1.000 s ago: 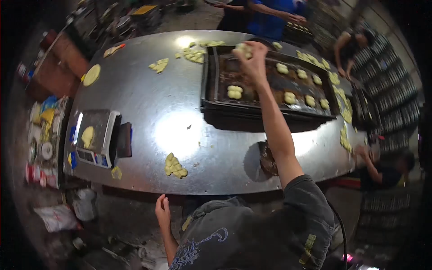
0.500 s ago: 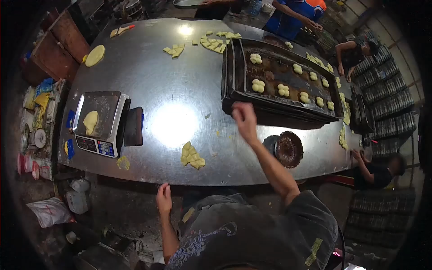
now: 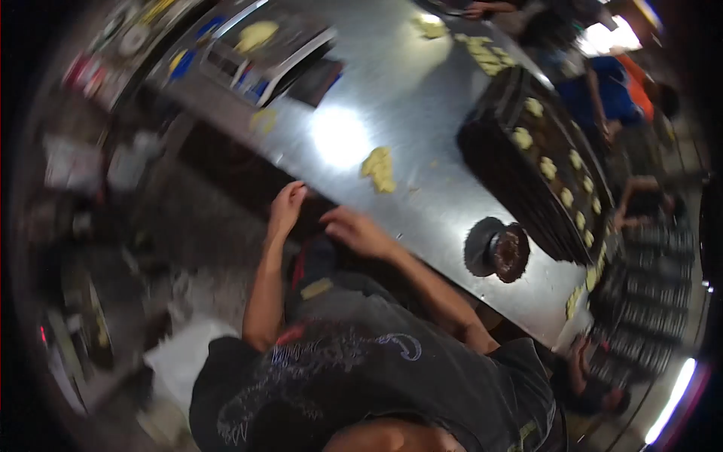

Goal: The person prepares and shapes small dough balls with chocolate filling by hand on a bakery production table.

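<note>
Closest to the camera is the person's dark shirt point(image 3: 361, 361) with a curly drawing on it. The picture is tilted and blurry.

Just past the shirt, both hands are at the near edge of a big shiny metal table point(image 3: 444, 207). The left hand point(image 3: 286, 207) is up by the edge with its fingers loose and nothing in it. The right hand point(image 3: 360, 232) is just beside it, lying flat and open, and it holds nothing too.

A little way onto the table sits a small pile of yellow dough point(image 3: 379, 169). It is near both hands but not touching them. A bright light shines on the metal beside it.

To the right is a round dark dish point(image 3: 510, 253). Behind it is a long black tray point(image 3: 504, 169) with rows of little dough buns point(image 3: 547, 167) on top.

Farther away, a scale point(image 3: 282, 56) has a flat piece of dough point(image 3: 256, 34) on it. More cut dough bits point(image 3: 482, 53) lie at the far end.

Another person in a blue and orange shirt point(image 3: 606, 90) stands past the tray. Dark stacked crates point(image 3: 648, 301) fill the right side. The floor point(image 3: 188, 226) on the left is dark and messy.
</note>
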Demonstrator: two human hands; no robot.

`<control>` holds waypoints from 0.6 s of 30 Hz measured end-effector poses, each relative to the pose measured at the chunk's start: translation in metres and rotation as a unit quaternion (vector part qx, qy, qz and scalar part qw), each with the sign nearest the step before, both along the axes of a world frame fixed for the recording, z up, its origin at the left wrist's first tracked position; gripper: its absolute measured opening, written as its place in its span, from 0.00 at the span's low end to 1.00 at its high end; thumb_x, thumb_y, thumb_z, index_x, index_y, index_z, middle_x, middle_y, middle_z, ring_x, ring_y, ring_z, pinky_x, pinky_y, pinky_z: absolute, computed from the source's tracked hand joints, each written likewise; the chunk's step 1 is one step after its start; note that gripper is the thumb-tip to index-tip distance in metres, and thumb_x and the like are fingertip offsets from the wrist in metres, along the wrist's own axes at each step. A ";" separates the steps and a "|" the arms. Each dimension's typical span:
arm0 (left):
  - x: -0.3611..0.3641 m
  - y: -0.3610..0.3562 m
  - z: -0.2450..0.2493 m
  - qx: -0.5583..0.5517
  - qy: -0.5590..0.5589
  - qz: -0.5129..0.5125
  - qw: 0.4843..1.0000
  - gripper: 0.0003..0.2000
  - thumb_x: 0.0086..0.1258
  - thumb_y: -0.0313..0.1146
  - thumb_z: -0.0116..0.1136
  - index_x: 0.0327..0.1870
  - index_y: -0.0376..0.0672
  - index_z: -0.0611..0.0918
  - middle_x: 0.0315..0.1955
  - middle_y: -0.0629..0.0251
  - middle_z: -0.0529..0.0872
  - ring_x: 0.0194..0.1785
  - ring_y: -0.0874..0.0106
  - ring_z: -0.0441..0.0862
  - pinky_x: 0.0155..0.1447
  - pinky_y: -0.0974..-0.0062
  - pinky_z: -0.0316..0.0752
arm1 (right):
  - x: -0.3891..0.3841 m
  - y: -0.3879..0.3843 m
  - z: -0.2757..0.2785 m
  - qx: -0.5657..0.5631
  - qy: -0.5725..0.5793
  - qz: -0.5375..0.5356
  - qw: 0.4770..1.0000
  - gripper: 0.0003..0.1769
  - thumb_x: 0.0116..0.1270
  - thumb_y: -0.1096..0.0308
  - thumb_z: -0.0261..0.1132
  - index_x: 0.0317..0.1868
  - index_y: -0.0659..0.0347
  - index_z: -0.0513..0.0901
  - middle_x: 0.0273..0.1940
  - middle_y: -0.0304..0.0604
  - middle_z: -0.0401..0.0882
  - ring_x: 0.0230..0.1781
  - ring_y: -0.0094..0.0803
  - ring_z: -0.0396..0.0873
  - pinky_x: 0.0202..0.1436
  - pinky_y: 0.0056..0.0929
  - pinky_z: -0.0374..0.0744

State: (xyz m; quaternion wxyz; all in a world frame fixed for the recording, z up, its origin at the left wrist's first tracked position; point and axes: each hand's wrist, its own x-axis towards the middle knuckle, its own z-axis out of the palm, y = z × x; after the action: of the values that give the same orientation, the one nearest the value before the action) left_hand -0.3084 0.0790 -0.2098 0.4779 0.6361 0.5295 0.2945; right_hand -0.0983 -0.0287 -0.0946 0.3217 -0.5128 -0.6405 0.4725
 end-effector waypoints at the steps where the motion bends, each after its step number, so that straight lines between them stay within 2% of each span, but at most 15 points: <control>1: -0.010 -0.030 0.007 0.008 0.026 0.015 1.000 0.18 0.78 0.45 0.58 0.57 0.40 0.83 0.49 0.53 0.88 0.52 0.61 0.87 0.56 0.66 0.79 | 0.004 -0.004 0.001 -0.015 -0.008 -0.003 1.000 0.14 0.74 0.66 0.65 0.56 0.63 0.82 0.52 0.53 0.81 0.55 0.50 0.81 0.60 0.41 0.78; 2: -0.022 -0.061 0.011 -0.032 0.075 0.028 0.996 0.20 0.80 0.48 0.54 0.57 0.40 0.84 0.48 0.53 0.88 0.51 0.59 0.87 0.56 0.64 0.78 | 0.009 -0.013 0.003 -0.023 -0.025 -0.015 0.999 0.15 0.74 0.66 0.65 0.56 0.63 0.83 0.52 0.54 0.82 0.55 0.50 0.81 0.60 0.41 0.78; 3: -0.040 -0.088 0.000 -0.095 0.090 0.019 0.991 0.26 0.83 0.54 0.43 0.56 0.40 0.84 0.49 0.55 0.89 0.52 0.58 0.86 0.59 0.62 0.76 | 0.014 -0.021 0.003 -0.030 -0.050 -0.024 0.998 0.14 0.74 0.66 0.65 0.56 0.63 0.83 0.51 0.54 0.82 0.55 0.49 0.81 0.60 0.40 0.78; 4: -0.051 -0.118 0.009 -0.216 0.077 0.055 0.972 0.33 0.84 0.59 0.31 0.56 0.39 0.84 0.49 0.57 0.89 0.56 0.58 0.85 0.63 0.62 0.74 | 0.017 -0.032 -0.010 -0.047 -0.016 -0.047 0.998 0.15 0.74 0.65 0.65 0.56 0.64 0.83 0.49 0.53 0.83 0.54 0.45 0.82 0.60 0.38 0.78; 5: -0.071 -0.147 0.004 -0.234 0.048 0.042 0.970 0.36 0.83 0.62 0.28 0.59 0.37 0.83 0.48 0.55 0.89 0.56 0.57 0.84 0.66 0.58 0.71 | 0.015 -0.045 -0.008 -0.050 -0.035 -0.068 0.996 0.15 0.75 0.65 0.64 0.56 0.65 0.82 0.50 0.52 0.83 0.54 0.41 0.82 0.61 0.36 0.77; 6: -0.095 -0.177 -0.007 -0.251 0.019 0.023 0.968 0.40 0.82 0.64 0.26 0.61 0.36 0.83 0.48 0.52 0.89 0.56 0.56 0.84 0.70 0.54 0.69 | 0.016 -0.056 -0.026 -0.084 0.005 -0.095 0.992 0.15 0.76 0.66 0.63 0.56 0.67 0.82 0.51 0.50 0.84 0.54 0.38 0.81 0.61 0.34 0.76; 7: -0.119 -0.210 -0.019 -0.242 0.038 0.050 0.968 0.39 0.83 0.63 0.26 0.63 0.35 0.81 0.47 0.52 0.89 0.55 0.56 0.84 0.70 0.54 0.69 | 0.016 -0.070 -0.063 -0.130 0.040 -0.128 0.982 0.14 0.78 0.66 0.61 0.56 0.67 0.82 0.52 0.49 0.84 0.55 0.36 0.80 0.62 0.32 0.75; 8: -0.141 -0.244 -0.035 -0.228 0.052 0.077 0.969 0.38 0.83 0.62 0.27 0.66 0.34 0.79 0.45 0.52 0.90 0.55 0.57 0.84 0.70 0.55 0.69 | 0.012 -0.086 -0.090 -0.122 0.052 -0.149 0.980 0.14 0.78 0.65 0.61 0.55 0.66 0.82 0.47 0.46 0.85 0.49 0.32 0.81 0.56 0.31 0.78; 10: -0.183 -0.304 -0.067 -0.237 0.047 0.142 0.960 0.33 0.85 0.56 0.31 0.70 0.33 0.74 0.43 0.50 0.90 0.51 0.59 0.86 0.69 0.57 0.72 | 0.004 -0.119 -0.159 -0.176 0.014 -0.161 0.971 0.13 0.78 0.65 0.62 0.53 0.65 0.83 0.41 0.41 0.85 0.40 0.26 0.81 0.46 0.29 0.80; 11: -0.205 -0.336 -0.085 -0.262 0.017 0.209 0.942 0.30 0.84 0.53 0.35 0.69 0.33 0.74 0.39 0.52 0.90 0.48 0.60 0.86 0.65 0.59 0.74 | -0.009 -0.137 -0.185 -0.195 0.034 -0.140 0.970 0.12 0.78 0.66 0.63 0.52 0.65 0.83 0.38 0.39 0.84 0.37 0.25 0.80 0.41 0.28 0.79; 13: -0.245 -0.401 -0.125 -0.292 -0.062 0.368 0.881 0.25 0.81 0.47 0.44 0.65 0.36 0.79 0.31 0.57 0.90 0.39 0.61 0.88 0.54 0.63 0.79 | -0.036 -0.164 -0.198 -0.256 0.049 -0.083 0.962 0.10 0.77 0.66 0.64 0.51 0.63 0.83 0.36 0.36 0.83 0.33 0.22 0.79 0.36 0.27 0.77; 14: -0.269 -0.437 -0.152 -0.279 -0.032 0.388 0.878 0.25 0.81 0.46 0.45 0.65 0.35 0.79 0.28 0.58 0.90 0.38 0.63 0.87 0.53 0.63 0.79 | -0.055 -0.175 -0.196 -0.297 0.044 -0.050 0.953 0.10 0.77 0.66 0.64 0.51 0.63 0.83 0.36 0.36 0.83 0.32 0.22 0.78 0.35 0.26 0.76; 16: -0.291 -0.489 -0.162 -0.285 -0.049 0.452 0.844 0.23 0.83 0.45 0.45 0.63 0.34 0.80 0.23 0.59 0.88 0.37 0.65 0.87 0.50 0.62 0.79 | -0.085 -0.179 -0.192 -0.340 0.092 0.007 0.936 0.12 0.78 0.65 0.64 0.53 0.64 0.82 0.35 0.36 0.82 0.32 0.23 0.78 0.35 0.26 0.77; 17: -0.295 -0.510 -0.155 -0.304 -0.095 0.494 0.809 0.23 0.83 0.45 0.45 0.60 0.34 0.82 0.22 0.60 0.87 0.36 0.66 0.86 0.48 0.62 0.79 | -0.102 -0.178 -0.185 -0.351 0.085 -0.009 0.933 0.15 0.79 0.63 0.64 0.55 0.66 0.81 0.35 0.38 0.82 0.31 0.23 0.79 0.34 0.27 0.77; 18: -0.299 -0.534 -0.168 -0.288 -0.160 0.536 0.778 0.24 0.84 0.48 0.43 0.55 0.33 0.84 0.21 0.61 0.86 0.33 0.67 0.85 0.46 0.62 0.79 | -0.111 -0.174 -0.197 -0.359 0.087 -0.018 0.929 0.14 0.79 0.62 0.63 0.55 0.64 0.82 0.37 0.37 0.83 0.34 0.23 0.80 0.36 0.27 0.78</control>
State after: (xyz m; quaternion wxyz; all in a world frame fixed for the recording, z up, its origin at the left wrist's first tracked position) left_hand -0.6072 -0.4547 -0.3775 0.4817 0.0265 0.7607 0.4342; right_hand -0.2091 -0.2032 -0.2920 0.1794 -0.5618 -0.3886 0.7079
